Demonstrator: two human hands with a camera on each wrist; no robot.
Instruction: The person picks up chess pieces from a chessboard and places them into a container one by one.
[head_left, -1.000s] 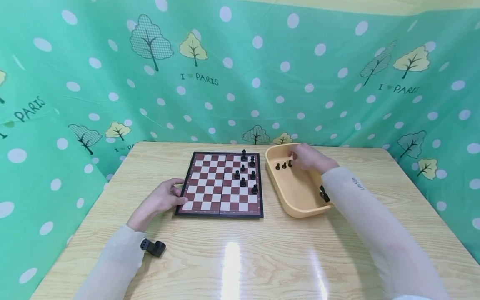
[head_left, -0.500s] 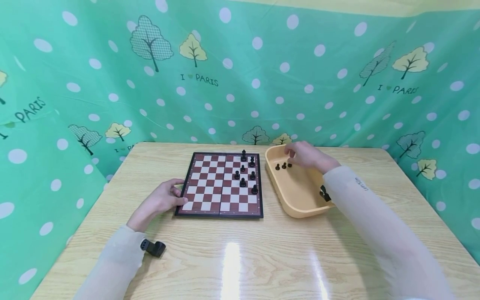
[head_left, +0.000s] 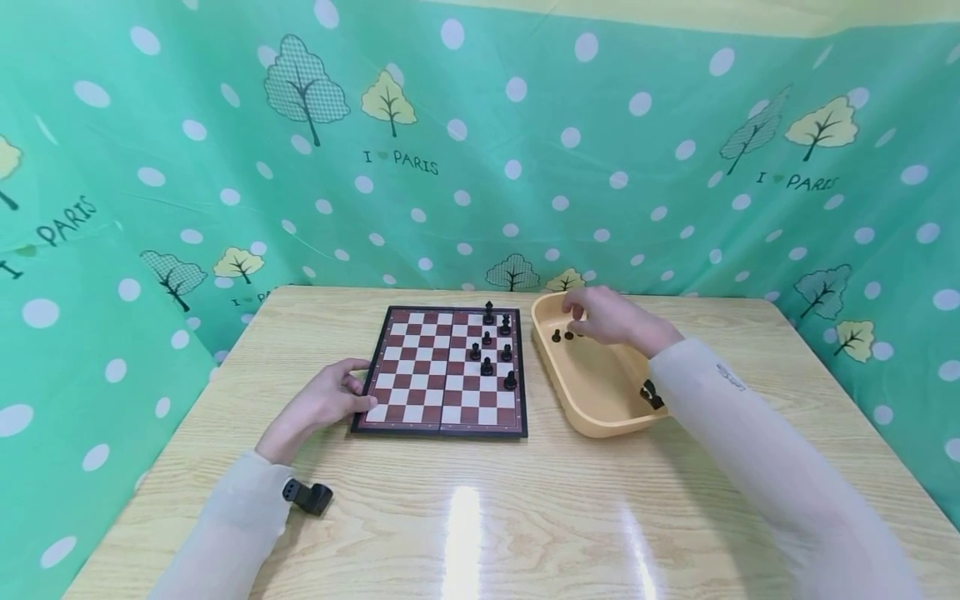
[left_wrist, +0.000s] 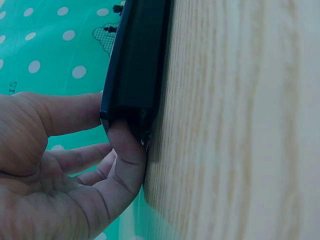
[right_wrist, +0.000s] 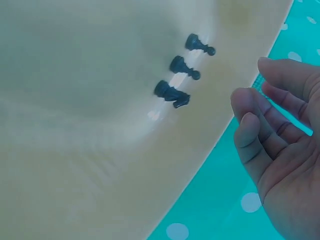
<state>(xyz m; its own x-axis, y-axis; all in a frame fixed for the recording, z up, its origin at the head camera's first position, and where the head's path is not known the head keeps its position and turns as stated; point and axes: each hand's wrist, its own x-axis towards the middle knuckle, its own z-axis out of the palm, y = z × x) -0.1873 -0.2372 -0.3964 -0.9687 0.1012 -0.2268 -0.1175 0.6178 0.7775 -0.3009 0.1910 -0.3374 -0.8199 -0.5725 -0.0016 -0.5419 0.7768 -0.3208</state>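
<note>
My left hand (head_left: 330, 400) grips the left edge of a folding chessboard (head_left: 408, 377), thumb on top. In the left wrist view, fingers of the left hand (left_wrist: 75, 175) curl under the board's dark side (left_wrist: 137, 60). Above the far end of a yellow-orange tray (head_left: 600, 387), my right hand (head_left: 611, 315) hovers with nothing in it. The right wrist view shows the right hand's (right_wrist: 280, 130) fingers loosely bent and apart, beside a row of black chess pieces: a pawn (right_wrist: 199, 45), a second pawn (right_wrist: 184, 68) and a knight (right_wrist: 171, 93).
Several black chess pieces stand on the board's right half, including a tall one (head_left: 489, 314) at the far edge and a pawn (head_left: 510, 381) nearer. The tray stands just right of the board on a wooden table (head_left: 420, 517). A green patterned cloth (head_left: 480, 167) hangs behind.
The right hand has lifted off the piece at the right end of the tray's row and shifted slightly left, fingers now spread apart. The left hand and the board stay in place.
</note>
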